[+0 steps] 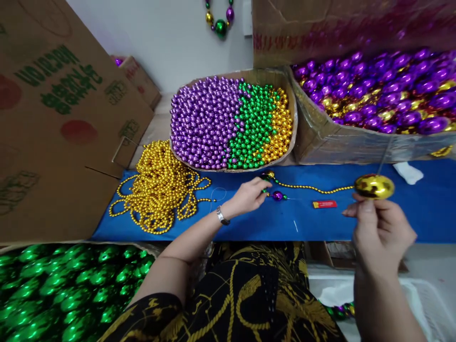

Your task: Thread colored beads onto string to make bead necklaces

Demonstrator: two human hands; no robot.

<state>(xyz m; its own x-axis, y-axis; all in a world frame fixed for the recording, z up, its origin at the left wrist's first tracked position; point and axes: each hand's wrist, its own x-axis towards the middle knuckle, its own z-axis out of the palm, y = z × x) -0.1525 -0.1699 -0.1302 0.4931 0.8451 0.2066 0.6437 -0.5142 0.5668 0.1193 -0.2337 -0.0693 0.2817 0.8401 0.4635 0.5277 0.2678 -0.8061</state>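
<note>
My right hand point(379, 228) holds a large gold bead point(374, 185) up at the right, with a thin needle or wire rising from it. A strand of small gold beads point(313, 188) runs from that bead leftward across the blue cloth point(256, 223). My left hand point(249, 194) rests on the cloth at the strand's other end, fingers pinched by a green bead and a gold bead, next to a purple bead point(278, 195). A watch is on my left wrist.
A pile of gold bead strands point(160, 187) lies at the left. A shallow box point(231, 123) holds purple, green and gold beads. A carton point(374, 95) of big purple and gold beads stands right; green beads point(71, 289) fill a bin bottom left. A red lighter point(324, 204) lies on the cloth.
</note>
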